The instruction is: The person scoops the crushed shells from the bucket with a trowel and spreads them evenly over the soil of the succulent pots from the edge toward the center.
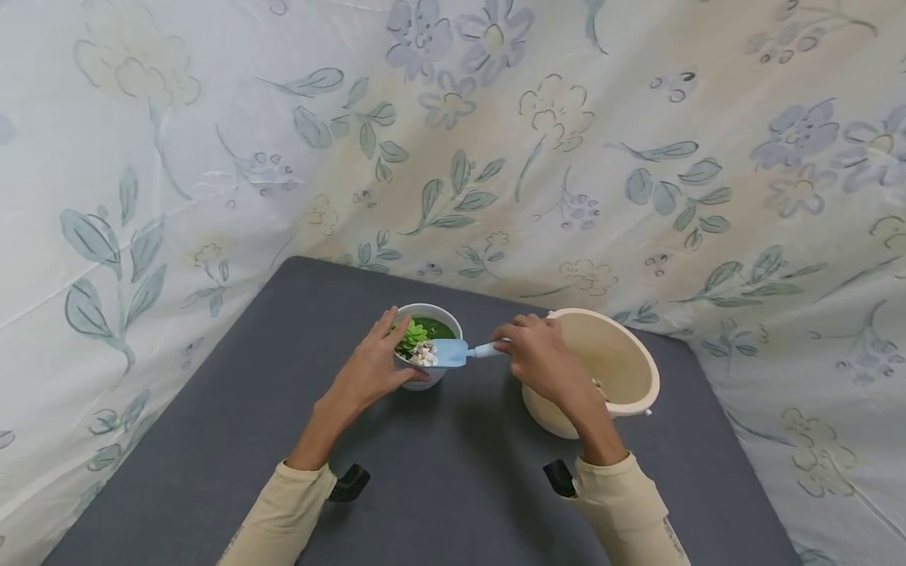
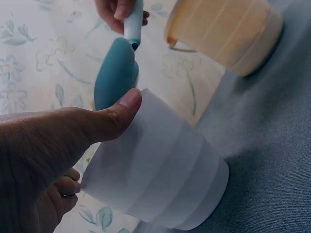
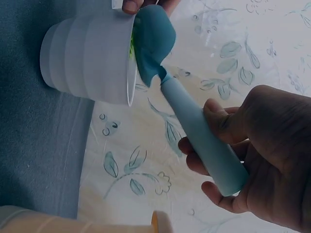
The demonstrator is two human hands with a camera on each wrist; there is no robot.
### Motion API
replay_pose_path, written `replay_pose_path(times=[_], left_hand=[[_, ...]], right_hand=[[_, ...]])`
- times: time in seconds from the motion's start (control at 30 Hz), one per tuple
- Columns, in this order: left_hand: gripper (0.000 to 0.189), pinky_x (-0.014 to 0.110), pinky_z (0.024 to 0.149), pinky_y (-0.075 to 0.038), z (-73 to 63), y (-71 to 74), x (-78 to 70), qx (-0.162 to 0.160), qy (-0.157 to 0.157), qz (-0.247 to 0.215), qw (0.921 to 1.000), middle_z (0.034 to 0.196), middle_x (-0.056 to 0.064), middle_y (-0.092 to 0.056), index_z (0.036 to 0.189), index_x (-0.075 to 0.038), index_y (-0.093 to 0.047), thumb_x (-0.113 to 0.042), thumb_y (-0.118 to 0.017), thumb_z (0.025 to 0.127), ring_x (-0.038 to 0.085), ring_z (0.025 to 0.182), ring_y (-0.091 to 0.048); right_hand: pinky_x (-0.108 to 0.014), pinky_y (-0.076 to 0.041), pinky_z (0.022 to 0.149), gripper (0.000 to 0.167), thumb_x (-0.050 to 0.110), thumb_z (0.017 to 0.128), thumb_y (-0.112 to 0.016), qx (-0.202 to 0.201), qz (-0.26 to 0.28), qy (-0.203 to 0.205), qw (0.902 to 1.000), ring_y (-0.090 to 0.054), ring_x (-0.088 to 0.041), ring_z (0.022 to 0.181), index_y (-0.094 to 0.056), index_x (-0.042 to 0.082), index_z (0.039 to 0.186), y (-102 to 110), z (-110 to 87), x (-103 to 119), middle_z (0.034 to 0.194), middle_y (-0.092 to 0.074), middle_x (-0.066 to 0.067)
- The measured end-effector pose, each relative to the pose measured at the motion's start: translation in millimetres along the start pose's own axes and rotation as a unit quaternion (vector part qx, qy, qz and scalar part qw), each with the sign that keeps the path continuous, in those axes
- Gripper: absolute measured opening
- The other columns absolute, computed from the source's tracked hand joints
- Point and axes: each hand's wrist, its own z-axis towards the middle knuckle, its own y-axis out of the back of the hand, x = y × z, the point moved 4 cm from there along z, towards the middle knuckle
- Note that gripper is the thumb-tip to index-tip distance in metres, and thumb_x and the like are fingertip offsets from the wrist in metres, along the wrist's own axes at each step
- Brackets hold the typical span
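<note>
A white ribbed pot [image 2: 165, 160] stands on the grey table, a green leafy plant [image 1: 410, 336] inside it. My left hand [image 1: 370, 363] grips the pot near its rim, thumb on the near side and fingers on the far side. With my right hand [image 1: 539, 355] I hold the handle of a light blue hand trowel [image 1: 453, 354]. The trowel's blade lies level over the pot's opening, with small whitish pebbles or shells [image 1: 425, 355] at its tip. In the right wrist view the blade's underside is close to the rim; whether they touch, I cannot tell.
A cream bucket [image 1: 640, 369] leans toward me on the right, beneath and beside my right forearm, with a few pale bits inside. The grey table [image 1: 233, 440] ends at a floral cloth [image 1: 439, 157] behind and at the sides.
</note>
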Motion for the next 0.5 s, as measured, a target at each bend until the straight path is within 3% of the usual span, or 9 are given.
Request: replay_pose_path(times=[0.27,0.5], left_hand=[[0.096,0.066,0.110,-0.048,1.5,-1.5,3.5,-0.012,0.008,-0.001,0.9999,0.167,0.029,-0.034,0.159,0.001,-0.040,-0.034,-0.088,0.084,0.049,0.151,-0.041],[0.102,0.064,0.114,-0.046,4.6,-3.2,7.2,0.000,0.021,-0.007,0.9998,0.169,0.026,-0.032,0.162,0.000,-0.035,-0.041,-0.087,0.084,0.044,0.154,-0.038]], right_hand=[[-0.054,-0.044,0.089,0.012,0.010,0.098,-0.071,0.022,-0.070,0.057,0.9957,-0.064,-0.026,0.086,-0.081,0.011,0.093,0.9,22.7,9.8,0.080,-0.071,-0.002],[-0.050,-0.038,0.084,0.024,0.006,0.096,-0.070,0.060,-0.128,0.080,0.9867,-0.061,-0.022,0.075,-0.074,0.016,0.074,18.8,44.4,17.1,0.066,-0.061,0.001]])
